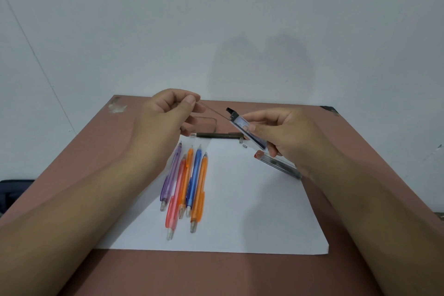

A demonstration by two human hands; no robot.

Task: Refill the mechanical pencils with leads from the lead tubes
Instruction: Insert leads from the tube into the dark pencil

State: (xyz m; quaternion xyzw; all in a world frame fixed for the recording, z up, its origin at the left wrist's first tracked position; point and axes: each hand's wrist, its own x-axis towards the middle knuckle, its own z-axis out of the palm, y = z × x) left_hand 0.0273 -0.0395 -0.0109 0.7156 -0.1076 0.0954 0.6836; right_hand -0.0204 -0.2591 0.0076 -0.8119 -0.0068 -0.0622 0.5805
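Grey and hair-thin, a lead (213, 110) runs between our two hands: the left hand (168, 115) pinches its upper end in a narrow grip of thumb and forefinger, and its lower end meets the open mouth of the lead tube (247, 131) that the right hand (286, 137) holds. That tube is flat, clear plastic with a bluish label, tilted with its black cap (230, 111) flipped up at the top end; our right grip closes on it from the side, thumb under, fingers over. Both hands are raised above the table (91, 146).

Below the right hand a second tube (276, 163) lies on the white paper (252, 211), clear and dark inside with a reddish end, partly hidden by the wrist. Near the paper's far edge a dark pencil (216, 135) lies crosswise, and just beside its right end sit two small pale bits (242, 143) that we cannot identify.

On the paper's left half lie five translucent pencils close together, tips pointing away from us: a purple pencil (171, 173), a red pencil (175, 197), an orange pencil (186, 180), a blue pencil (194, 178) and a second orange pencil (199, 194) at the right. Several touch along their barrels.
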